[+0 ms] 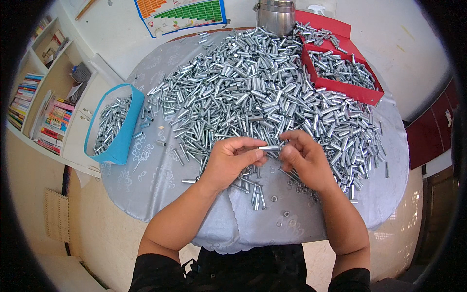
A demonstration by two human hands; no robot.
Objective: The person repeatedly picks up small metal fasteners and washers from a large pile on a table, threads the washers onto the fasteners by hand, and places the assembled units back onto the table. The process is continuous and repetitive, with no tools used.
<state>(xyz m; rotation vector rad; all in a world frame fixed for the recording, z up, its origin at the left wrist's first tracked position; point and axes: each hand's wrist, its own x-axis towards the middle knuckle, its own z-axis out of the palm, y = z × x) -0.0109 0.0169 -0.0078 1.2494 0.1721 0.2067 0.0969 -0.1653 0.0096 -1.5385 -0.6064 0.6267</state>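
My left hand point(230, 160) pinches a short, shiny metal sleeve point(269, 148) between thumb and fingers, holding it level above the table. Close to the sleeve's right end is my right hand point(307, 158), with thumb and fingers curled together; whatever they hold is too small to make out. Around and beyond both hands spreads a large heap of silver metal sleeves and bolts point(233, 92). Below the right hand lie loose nuts and washers point(286, 214). A few bolts and sleeves point(256, 197) are scattered between my forearms.
A grey patterned cloth covers the round table point(146, 187). At the left stands a blue box point(127, 134) of metal parts; at the back right, a red box point(343, 86) holds more. A steel canister point(276, 18) stands behind the heap. Bookshelves point(46, 92) line the left wall.
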